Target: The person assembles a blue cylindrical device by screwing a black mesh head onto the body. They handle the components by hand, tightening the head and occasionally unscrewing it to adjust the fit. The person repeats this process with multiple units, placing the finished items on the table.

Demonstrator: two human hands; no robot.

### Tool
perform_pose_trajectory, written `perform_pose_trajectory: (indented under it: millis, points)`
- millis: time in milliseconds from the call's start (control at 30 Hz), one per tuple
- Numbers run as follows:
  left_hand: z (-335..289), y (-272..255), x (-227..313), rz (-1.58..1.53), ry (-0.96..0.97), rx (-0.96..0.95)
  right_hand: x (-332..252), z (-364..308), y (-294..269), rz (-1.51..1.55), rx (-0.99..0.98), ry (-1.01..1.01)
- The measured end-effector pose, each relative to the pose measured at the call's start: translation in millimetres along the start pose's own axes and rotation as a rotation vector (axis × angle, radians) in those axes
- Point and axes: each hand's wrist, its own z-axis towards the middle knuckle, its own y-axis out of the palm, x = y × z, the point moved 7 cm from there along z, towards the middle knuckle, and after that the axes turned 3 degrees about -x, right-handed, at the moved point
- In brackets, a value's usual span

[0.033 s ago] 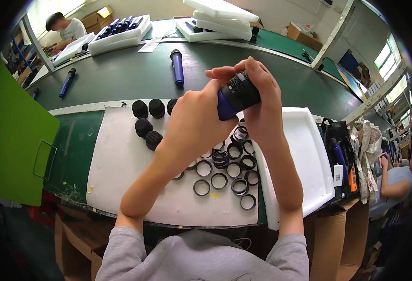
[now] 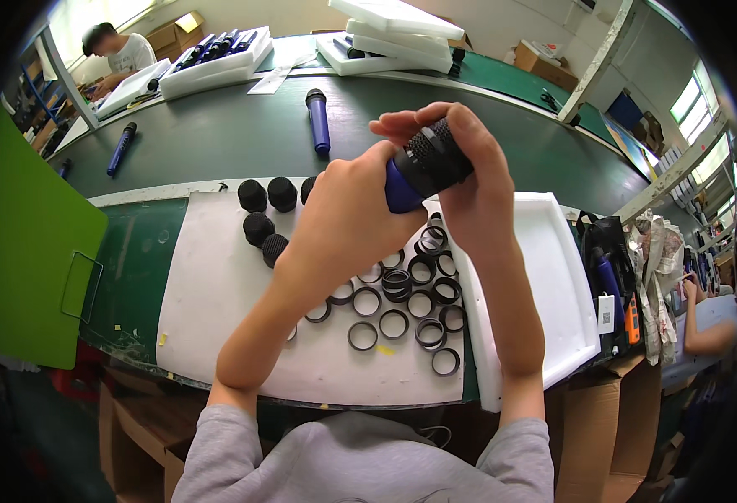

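Light: bright, even daylight from windows (image 2: 694,92) at upper right
Shadows: soft, faint beneath the hands
Glare: mild sheen on the green tabletop (image 2: 234,134)
Edges: strong fisheye bending, black vignette corners
Focus: sharp centre, softer rim

A long dark green surface (image 2: 217,138) is seen curving across the room, with a white mat (image 2: 209,310) laid on its near edge. Daylight is let in through windows (image 2: 691,96) at the right. Cardboard boxes (image 2: 176,29) are stacked against the pale far wall (image 2: 301,12).
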Motion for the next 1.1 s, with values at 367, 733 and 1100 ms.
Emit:
perform_pose_trajectory:
  millis: [367,733,1100]
  points:
    - [-8.1,20.7,6.9,-0.597,-0.216,-0.444,-7.6,-3.0,7.0,0.215,-0.303,-0.018]
    - [3.8,23.7,-3.5,-0.201,-0.055,-0.146,2.5,0.1,-6.0,0.153,0.001,0.111]
    - [0.9,23.6,-4.9,-0.207,-0.138,-0.267,5.2,-2.2,-2.2,0.22,-0.023,0.101]
